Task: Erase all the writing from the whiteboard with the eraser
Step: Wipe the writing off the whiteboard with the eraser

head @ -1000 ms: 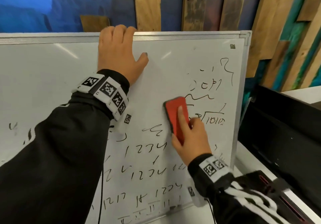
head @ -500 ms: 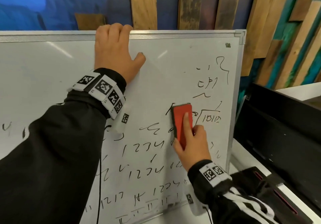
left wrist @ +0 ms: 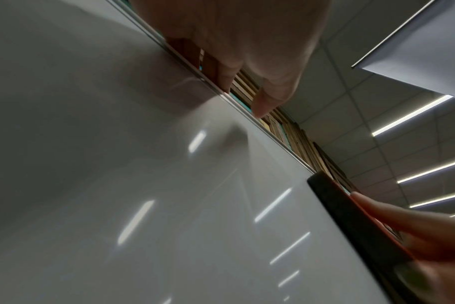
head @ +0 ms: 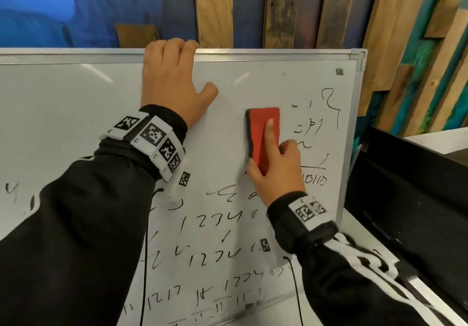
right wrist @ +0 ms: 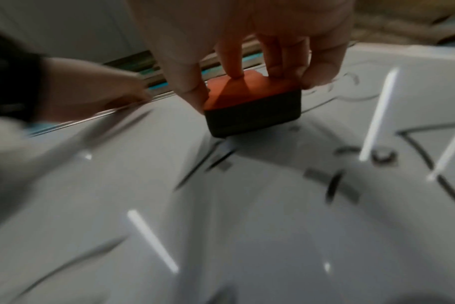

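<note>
A whiteboard (head: 76, 103) with a metal frame stands upright, black writing (head: 217, 222) covering its lower middle and right side. My left hand (head: 172, 82) grips the board's top edge, fingers curled over the frame and thumb on the face; the left wrist view shows that hand (left wrist: 247, 51) on the frame. My right hand (head: 276, 171) holds a red eraser (head: 260, 128) with a dark felt base against the board, thumb on its left side and index finger along its back. In the right wrist view the eraser (right wrist: 249, 107) sits flat on the board under my fingers.
A wall of wooden planks (head: 291, 9) and a blue panel (head: 76, 9) rise behind the board. A black cabinet or table (head: 410, 186) stands at the right, close to the board's right frame. More marks (head: 15, 194) show at the far left.
My right hand has slid the eraser upward on the board, from the middle-right to beside the upper scribbles. The curved stroke it passed over is gone. The left hand has kept its grip.
</note>
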The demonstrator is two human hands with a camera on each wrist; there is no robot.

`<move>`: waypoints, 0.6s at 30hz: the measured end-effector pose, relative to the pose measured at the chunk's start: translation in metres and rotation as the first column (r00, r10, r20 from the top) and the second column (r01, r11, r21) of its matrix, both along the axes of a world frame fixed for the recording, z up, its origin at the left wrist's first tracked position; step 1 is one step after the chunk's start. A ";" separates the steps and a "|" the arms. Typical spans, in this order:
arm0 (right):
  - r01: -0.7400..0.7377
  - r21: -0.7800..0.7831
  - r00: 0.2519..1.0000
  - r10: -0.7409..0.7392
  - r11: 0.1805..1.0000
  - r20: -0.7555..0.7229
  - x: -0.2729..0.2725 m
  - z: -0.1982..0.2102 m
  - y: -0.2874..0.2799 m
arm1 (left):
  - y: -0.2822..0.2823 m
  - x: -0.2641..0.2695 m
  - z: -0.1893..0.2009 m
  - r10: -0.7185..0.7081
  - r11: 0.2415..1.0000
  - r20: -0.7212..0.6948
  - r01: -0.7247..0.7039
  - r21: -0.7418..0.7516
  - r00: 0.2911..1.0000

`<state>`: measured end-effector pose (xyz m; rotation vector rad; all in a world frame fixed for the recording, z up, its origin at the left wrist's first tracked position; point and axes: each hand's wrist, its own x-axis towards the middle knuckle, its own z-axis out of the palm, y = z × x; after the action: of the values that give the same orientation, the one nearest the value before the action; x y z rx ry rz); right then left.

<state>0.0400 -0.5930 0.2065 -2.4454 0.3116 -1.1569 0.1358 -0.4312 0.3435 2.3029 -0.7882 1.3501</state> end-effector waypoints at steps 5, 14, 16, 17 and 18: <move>0.136 0.145 0.990 -0.140 0.980 0.021 0.002 0.024 -0.044 | 0.001 -0.003 0.000 -0.007 1.000 0.009 0.007 -0.004 1.000; 0.016 0.131 1.000 -0.014 0.991 -0.016 -0.013 -0.021 -0.011 | -0.001 -0.001 0.000 -0.017 1.000 -0.013 0.017 -0.017 1.000; 0.039 0.090 0.999 -0.040 0.995 0.016 -0.001 0.013 -0.025 | -0.001 -0.002 0.000 -0.019 1.000 -0.010 0.019 -0.022 1.000; 0.055 0.085 0.998 -0.057 0.995 0.021 0.003 0.029 -0.031 | -0.001 -0.003 0.000 -0.016 1.000 -0.010 0.016 -0.022 1.000; 0.077 0.083 0.996 -0.080 0.994 0.029 0.005 0.040 -0.036 | -0.001 -0.003 0.000 -0.014 1.000 -0.010 0.014 -0.023 1.000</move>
<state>0.0452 -0.6295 0.2467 -2.3604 0.4404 -1.1913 0.1329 -0.4318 0.3432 2.2807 -0.7811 1.3337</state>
